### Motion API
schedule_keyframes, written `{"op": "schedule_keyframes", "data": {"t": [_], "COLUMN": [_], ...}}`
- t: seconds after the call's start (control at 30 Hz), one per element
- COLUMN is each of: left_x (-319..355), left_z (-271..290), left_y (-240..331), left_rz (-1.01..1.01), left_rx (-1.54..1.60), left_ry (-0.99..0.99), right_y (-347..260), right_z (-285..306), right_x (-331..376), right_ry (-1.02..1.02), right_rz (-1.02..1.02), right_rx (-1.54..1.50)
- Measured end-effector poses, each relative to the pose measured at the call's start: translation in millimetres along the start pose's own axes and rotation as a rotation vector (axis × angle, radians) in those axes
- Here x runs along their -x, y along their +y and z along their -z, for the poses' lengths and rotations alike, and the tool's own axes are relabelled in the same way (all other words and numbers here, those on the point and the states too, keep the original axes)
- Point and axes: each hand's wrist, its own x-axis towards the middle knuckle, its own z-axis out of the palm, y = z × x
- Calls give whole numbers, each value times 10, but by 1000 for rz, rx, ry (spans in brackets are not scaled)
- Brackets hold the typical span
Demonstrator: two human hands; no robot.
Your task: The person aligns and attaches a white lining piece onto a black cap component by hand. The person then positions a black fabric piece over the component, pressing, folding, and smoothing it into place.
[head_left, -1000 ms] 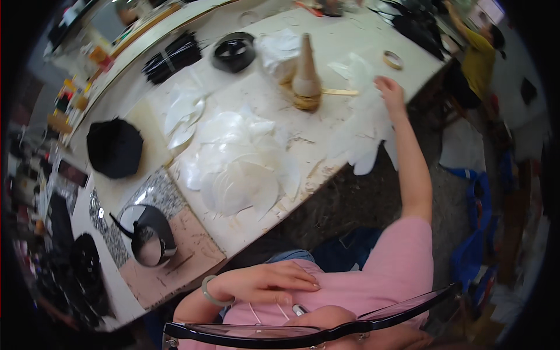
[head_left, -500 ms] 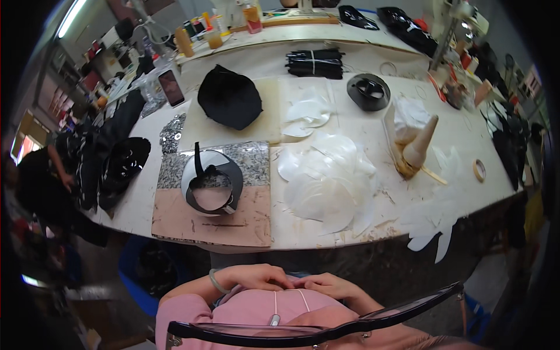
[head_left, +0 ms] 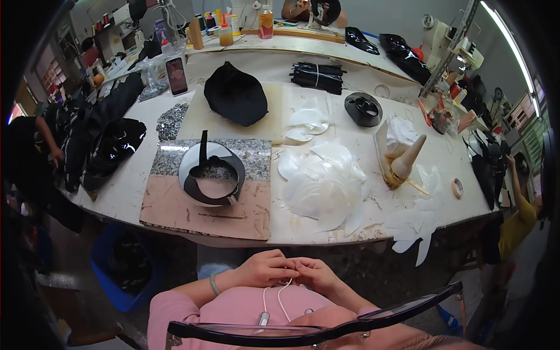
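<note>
My left hand (head_left: 266, 270) and my right hand (head_left: 319, 275) meet fingertip to fingertip in front of my pink top, short of the table edge. Both have their fingers curled into a pinch; whatever sits between them is too small or hidden to name. A white cord (head_left: 281, 297) with metal ends hangs just below the fingers; I cannot tell whether they grip it. Nearest on the table, a black and grey curved shoe part (head_left: 236, 186) with an upright strap rests on a granite slab (head_left: 256, 154) partly covered by a pinkish board (head_left: 175, 201).
White sheet pieces (head_left: 318, 186) lie piled mid-table. Beyond are a black fabric piece (head_left: 236, 96), a phone (head_left: 176, 76) and a black bundle (head_left: 318, 77). Rightward stand a pot with a brush handle (head_left: 409, 157) and a tape roll (head_left: 457, 188). Two co-workers (head_left: 519, 219) (head_left: 49, 137) flank the table.
My hands have risen slightly from against my top and their fingertips now come together. The view has shifted, bringing a person in yellow into sight at the right.
</note>
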Motion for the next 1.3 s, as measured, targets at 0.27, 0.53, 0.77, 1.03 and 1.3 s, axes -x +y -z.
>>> {"op": "schedule_keyframes", "data": {"t": [0.27, 0.53, 0.77, 1.03, 1.3], "left_x": [34, 159, 174, 382, 563], "left_z": [207, 250, 122, 195, 651], "left_y": [191, 152, -11, -97, -62], "left_rz": [147, 303, 266, 236, 273], "left_rx": [274, 295, 251, 240, 312], "left_ry": [177, 142, 30, 78, 65], "right_y": [-280, -1405, -1776, -1786, -1899], "right_z": [-152, -1102, -1858, -2010, -2082], "right_x": [95, 424, 277, 544, 336], "right_ry": [74, -609, -793, -846, -994], "right_rz": [371, 1526, 2270, 1810, 1896], "right_rx": [167, 574, 486, 649, 804]}}
